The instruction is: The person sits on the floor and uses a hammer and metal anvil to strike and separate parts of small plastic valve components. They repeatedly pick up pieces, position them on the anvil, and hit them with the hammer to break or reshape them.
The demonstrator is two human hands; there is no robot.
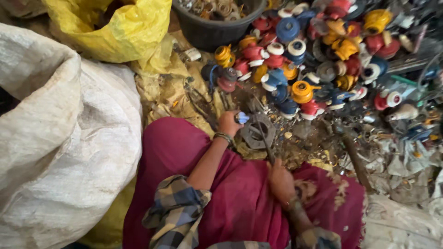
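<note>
**Steady the cap on the ring, strike with the rod**

Nearest us, our right hand rests against the red cloth over the lap, its fingers wrapped tight round the lower end of a thin dark rod. The rod slants up and away from those fingers towards the work. We judge a firm, low hold best here, so the tip lands where we aim it.

Just beyond, our left hand has its fingertips pinched shut on a small blue-and-white cap. The cap sits at the fingertips, just left of the rod and touching or nearly touching the edge of a grey metal ring lying flat on the ground. We would keep the cap pressed on the ring and the fingertips off to the side of the rod's path, since a slip would catch them.

Farther out from the left fingers lies a heap of red, blue and yellow caps. Beyond it stands a black tub, with a yellow sack to its left. A white sack bulks well left of the hands.
</note>
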